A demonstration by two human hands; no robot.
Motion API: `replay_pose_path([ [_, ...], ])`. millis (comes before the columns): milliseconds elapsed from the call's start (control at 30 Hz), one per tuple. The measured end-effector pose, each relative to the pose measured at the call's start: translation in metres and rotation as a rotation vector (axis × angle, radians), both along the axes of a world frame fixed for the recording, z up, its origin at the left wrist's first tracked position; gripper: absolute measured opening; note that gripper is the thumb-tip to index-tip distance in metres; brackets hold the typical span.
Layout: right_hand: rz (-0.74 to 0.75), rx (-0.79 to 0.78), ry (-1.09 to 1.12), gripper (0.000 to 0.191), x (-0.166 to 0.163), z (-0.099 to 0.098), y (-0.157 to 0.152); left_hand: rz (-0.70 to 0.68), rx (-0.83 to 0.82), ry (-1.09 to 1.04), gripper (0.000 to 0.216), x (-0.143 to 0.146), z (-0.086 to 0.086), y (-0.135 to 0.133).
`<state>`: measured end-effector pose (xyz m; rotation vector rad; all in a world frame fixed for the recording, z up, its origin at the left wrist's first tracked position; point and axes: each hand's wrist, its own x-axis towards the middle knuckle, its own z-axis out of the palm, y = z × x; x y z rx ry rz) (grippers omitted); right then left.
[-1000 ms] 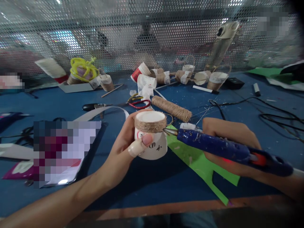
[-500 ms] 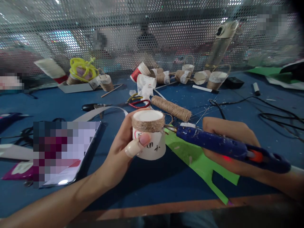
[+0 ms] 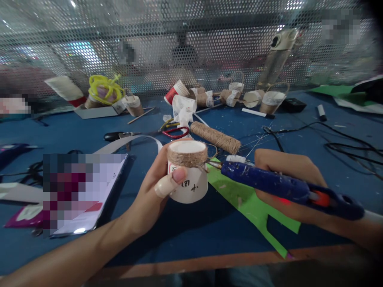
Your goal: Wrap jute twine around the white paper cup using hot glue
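Note:
A white paper cup (image 3: 191, 191) with dark handwritten marks is gripped in my left hand (image 3: 161, 171), whose thumb wears a tan bandage. Several turns of jute twine (image 3: 188, 158) wrap the cup's upper part, just under the rim. My right hand (image 3: 287, 171) is closed around a blue hot glue gun (image 3: 266, 179). The gun's metal nozzle is at the right side of the cup, by the lower edge of the twine; whether it touches cannot be made out. Behind the cup lies a roll of jute twine (image 3: 216, 137).
Green paper (image 3: 239, 195) lies beneath the glue gun. A phone-like tablet (image 3: 110, 191) is at left. Red-handled scissors (image 3: 176, 132), a marker (image 3: 257, 113), twine-wrapped cups (image 3: 273, 103) and a bottle (image 3: 277, 59) stand or lie farther back. A black cable (image 3: 347, 149) loops at right.
Almost nothing differs. The cup and the glue gun have shifted very slightly, with the nozzle still by the twine's lower edge on the right.

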<state>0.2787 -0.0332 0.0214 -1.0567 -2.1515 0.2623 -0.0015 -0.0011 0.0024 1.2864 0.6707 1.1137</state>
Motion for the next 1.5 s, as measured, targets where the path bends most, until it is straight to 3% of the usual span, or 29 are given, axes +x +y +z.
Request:
replay_pose_path([
  [267,-0.017,-0.042,0.018,0.025,-0.0006,-0.0002,0.0011,0.009,-0.024,-0.044,0.048,0.004,0.0055,-0.004],
  [567,-0.018,-0.012,0.044,0.028,-0.0046,0.0043,-0.0021,-0.028,0.002,-0.052,0.044,0.0016,-0.0026,-0.0029],
  [800,-0.028,0.003,-0.007,0.029,-0.002,0.0069,-0.0048,0.053,0.017,-0.069,0.042,0.0041,-0.0026,-0.0004],
  [967,-0.013,-0.099,-0.03,0.025,-0.0006,0.0052,-0.0047,0.035,-0.009,-0.064,0.044,0.0056,0.0022,-0.0009],
  [1000,-0.04,-0.035,0.008,0.028,-0.0007,0.0046,-0.0041,0.036,-0.012,-0.062,0.043,0.0059,0.0032,-0.0011],
  [1500,-0.035,0.041,-0.018,0.031,-0.0057,0.003,-0.0026,-0.005,0.038,-0.043,0.044,0.0015,-0.0028,-0.0003],
])
